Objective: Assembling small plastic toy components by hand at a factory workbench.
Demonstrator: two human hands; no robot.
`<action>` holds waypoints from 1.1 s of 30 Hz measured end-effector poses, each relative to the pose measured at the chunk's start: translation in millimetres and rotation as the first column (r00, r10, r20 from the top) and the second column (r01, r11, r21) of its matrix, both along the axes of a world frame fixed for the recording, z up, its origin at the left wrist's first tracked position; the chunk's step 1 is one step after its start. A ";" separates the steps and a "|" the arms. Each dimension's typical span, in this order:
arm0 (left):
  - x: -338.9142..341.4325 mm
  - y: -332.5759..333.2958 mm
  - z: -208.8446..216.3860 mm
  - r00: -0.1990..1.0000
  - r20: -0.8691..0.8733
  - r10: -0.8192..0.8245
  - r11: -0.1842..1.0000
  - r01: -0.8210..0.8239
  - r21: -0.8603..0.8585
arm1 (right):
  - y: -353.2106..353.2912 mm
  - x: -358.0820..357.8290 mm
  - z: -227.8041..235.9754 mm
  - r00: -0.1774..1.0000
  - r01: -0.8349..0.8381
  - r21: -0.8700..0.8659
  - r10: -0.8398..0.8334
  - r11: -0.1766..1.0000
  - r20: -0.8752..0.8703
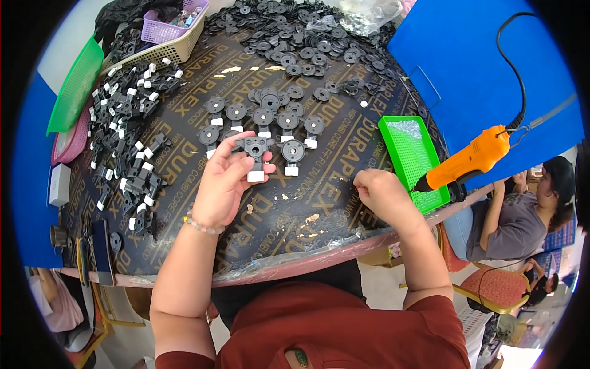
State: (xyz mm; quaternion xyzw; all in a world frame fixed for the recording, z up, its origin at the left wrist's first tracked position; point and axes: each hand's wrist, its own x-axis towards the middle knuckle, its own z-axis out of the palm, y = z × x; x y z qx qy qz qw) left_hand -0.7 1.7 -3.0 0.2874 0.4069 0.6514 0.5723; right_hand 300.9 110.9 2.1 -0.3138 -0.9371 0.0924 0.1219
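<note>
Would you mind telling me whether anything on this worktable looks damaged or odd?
Yes: the dark tabletop has pale, ragged patches toward its near edge, breaking the printed surface, so it looks chipped or worn there.

Free tabletop [313,187] left of right hand [382,192]; obstacle rightward: green tray [405,158]

Dark, gold-lettered table [289,237], surface chipped in places. Left: heap of white-ended black parts [136,184]. Far side: spread of black discs [294,70]. Middle: disc-topped pieces [263,117]. Right: green tray [402,150]. Near left: lone disc [115,242].
</note>
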 end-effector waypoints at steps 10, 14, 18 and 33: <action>12.8 -3.4 -1.2 0.980 0.017 -0.196 0.979 0.197 -0.053 | -1.2 -45.1 28.0 0.934 -0.046 -0.156 -0.013 0.987 -0.358; 12.5 -7.1 -0.2 0.975 0.103 -0.198 0.977 0.205 -0.060 | -8.1 -79.5 40.1 0.836 -0.132 -0.183 0.011 0.974 -0.549; 9.0 -6.5 -0.6 0.981 0.103 -0.165 0.984 0.171 -0.052 | -11.4 -109.5 45.5 0.842 -0.199 0.042 0.193 0.979 -0.503; 9.8 -2.7 -11.3 0.990 0.083 -0.113 0.993 0.116 -0.024 | -13.9 -132.8 27.1 0.874 -0.318 0.179 0.361 0.931 -0.324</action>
